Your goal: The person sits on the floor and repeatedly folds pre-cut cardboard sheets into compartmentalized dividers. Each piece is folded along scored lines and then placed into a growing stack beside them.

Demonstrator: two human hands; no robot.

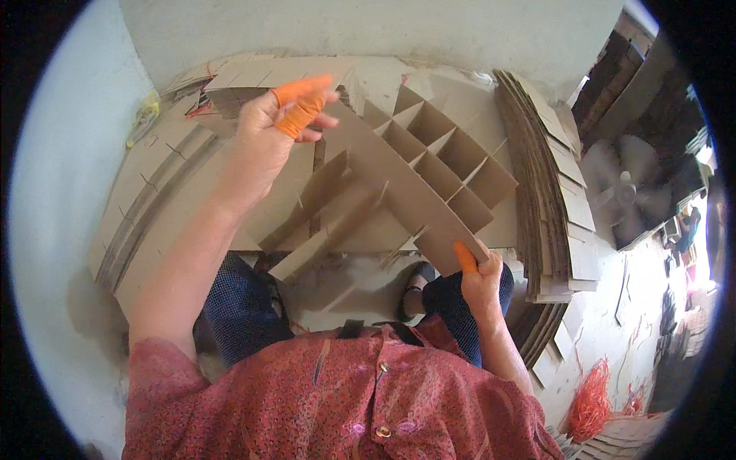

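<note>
A long brown cardboard strip (402, 172) slants across the middle, with slots cut along its edge. My right hand (483, 287) is closed on its near right end, an orange cover on the thumb. Beside the strip's far left end, my left hand (287, 119) is raised with its fingers apart, two of them in orange covers. Past the strip, a cardboard divider grid (448, 157) of crossed strips stands with open cells. Other slotted cardboard pieces (330, 222), partly blurred, jut out on the near side of the strip.
Stacks of slotted cardboard strips lie at the left (157, 195) and stand in a tall pile at the right (548, 184). A fan (627, 188) is at far right. Red plastic strands (590, 402) lie on the floor. A pale wall (368, 27) closes off the back.
</note>
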